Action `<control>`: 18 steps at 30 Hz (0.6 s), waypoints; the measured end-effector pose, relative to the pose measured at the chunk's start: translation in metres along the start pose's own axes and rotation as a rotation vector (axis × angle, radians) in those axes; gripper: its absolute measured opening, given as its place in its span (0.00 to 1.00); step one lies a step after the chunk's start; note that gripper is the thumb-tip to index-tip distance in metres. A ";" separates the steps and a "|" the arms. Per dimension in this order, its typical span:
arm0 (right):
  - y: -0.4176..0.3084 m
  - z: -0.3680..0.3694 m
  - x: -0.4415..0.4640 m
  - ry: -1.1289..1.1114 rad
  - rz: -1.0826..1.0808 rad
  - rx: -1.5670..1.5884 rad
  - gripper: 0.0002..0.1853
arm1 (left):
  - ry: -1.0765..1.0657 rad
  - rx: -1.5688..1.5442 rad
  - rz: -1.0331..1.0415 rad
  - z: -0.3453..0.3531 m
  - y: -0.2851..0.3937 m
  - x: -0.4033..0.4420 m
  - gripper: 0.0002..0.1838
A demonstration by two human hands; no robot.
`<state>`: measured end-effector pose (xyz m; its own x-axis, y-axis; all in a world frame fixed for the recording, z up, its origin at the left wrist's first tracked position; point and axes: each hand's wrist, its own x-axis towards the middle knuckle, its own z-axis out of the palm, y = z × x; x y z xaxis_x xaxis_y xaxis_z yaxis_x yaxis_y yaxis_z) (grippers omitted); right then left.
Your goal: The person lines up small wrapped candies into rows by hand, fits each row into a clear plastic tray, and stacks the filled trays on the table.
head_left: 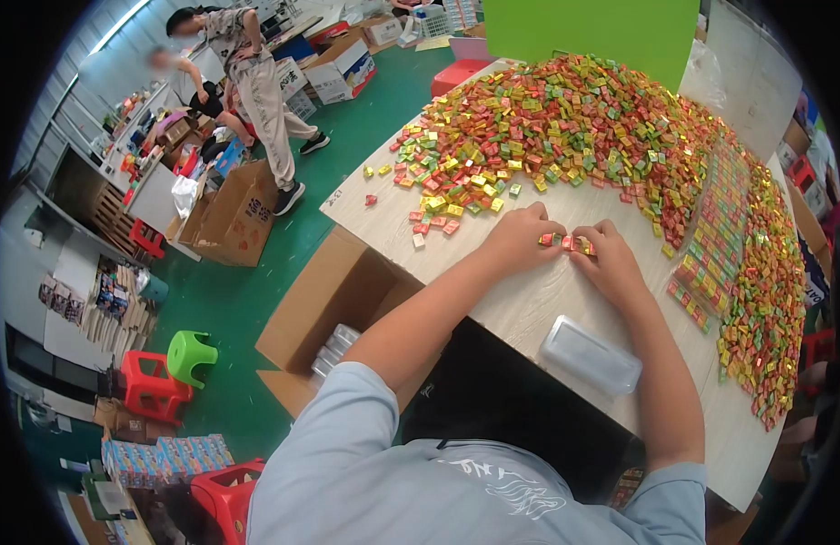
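Note:
Between my two hands, just above the pale tabletop [492,263], is a short row of small wrapped candies [568,242] in red and yellow. My left hand [526,238] pinches the row's left end, and my right hand [611,262] has its fingers closed on the right end. Beyond them spreads a large heap of small red, yellow and green candies [547,127]. A clear plastic box [591,354] lies near my right forearm. To the right, neat rows of candies [715,227] lie against the heap under clear plastic.
An open cardboard box [315,295] holding clear boxes [336,350] stands left of the table. A green panel [592,32] rises behind the heap. Two people are at the upper left, one standing [256,86]. Red [152,388] and green stools [192,358] stand on the floor.

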<state>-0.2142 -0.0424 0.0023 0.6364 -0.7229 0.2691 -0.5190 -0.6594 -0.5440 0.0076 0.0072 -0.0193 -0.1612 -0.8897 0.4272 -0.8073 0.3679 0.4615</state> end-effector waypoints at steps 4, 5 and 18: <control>-0.001 0.001 0.001 0.016 -0.016 -0.013 0.15 | -0.004 0.007 0.011 0.000 -0.001 0.000 0.13; -0.002 0.001 0.001 0.021 -0.020 -0.028 0.15 | -0.006 0.016 0.015 0.001 -0.001 0.000 0.13; 0.001 0.006 0.002 0.036 -0.041 -0.019 0.14 | 0.010 -0.017 0.035 0.003 -0.002 0.001 0.13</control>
<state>-0.2102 -0.0433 -0.0025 0.6367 -0.7018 0.3195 -0.5038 -0.6923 -0.5167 0.0080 0.0051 -0.0220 -0.1838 -0.8734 0.4510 -0.7916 0.4035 0.4588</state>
